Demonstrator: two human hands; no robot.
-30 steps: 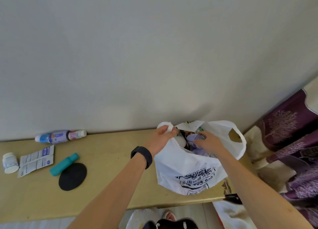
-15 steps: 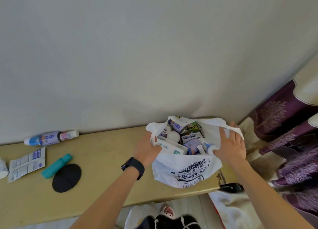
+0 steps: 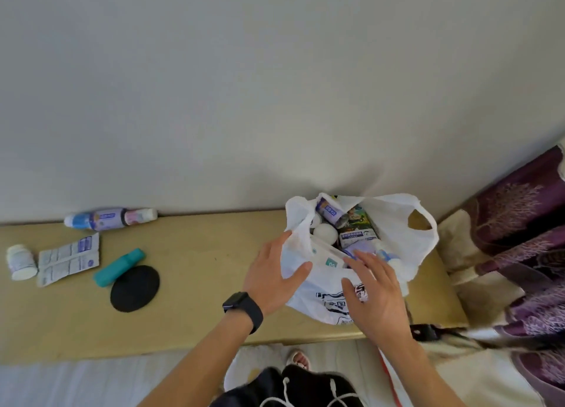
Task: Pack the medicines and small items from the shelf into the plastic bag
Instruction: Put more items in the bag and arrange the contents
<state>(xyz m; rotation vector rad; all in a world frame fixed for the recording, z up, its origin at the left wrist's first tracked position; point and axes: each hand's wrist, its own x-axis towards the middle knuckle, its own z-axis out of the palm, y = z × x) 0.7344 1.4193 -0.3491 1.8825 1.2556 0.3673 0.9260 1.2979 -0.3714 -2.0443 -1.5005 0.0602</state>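
Observation:
A white plastic bag [image 3: 397,223] with black print stands open at the right end of the beige shelf [image 3: 198,253], against the wall. Inside it lie several medicine boxes [image 3: 356,223], small bottles and a white ball [image 3: 325,233]. My left hand [image 3: 275,272] pinches the bag's left side, thumb on the front and fingers behind the rim. My right hand [image 3: 376,287] lies flat with spread fingers on the bag's front edge and holds nothing. On the shelf's left part lie two bottles [image 3: 110,218], a white jar [image 3: 21,261], a printed sachet [image 3: 68,258], a teal tube [image 3: 119,267] and a black round pad [image 3: 135,288].
A plain wall rises right behind the shelf. Purple patterned fabric [image 3: 519,238] hangs at the right, close to the bag. A small black object [image 3: 425,331] sits at the shelf's front right corner. White bedding and a slipper show below the shelf edge.
My right hand left the bag's right handle and came over the front edge, fingers spread. My left hand slid from the rim down the bag's left side. The bag's mouth stands wider.

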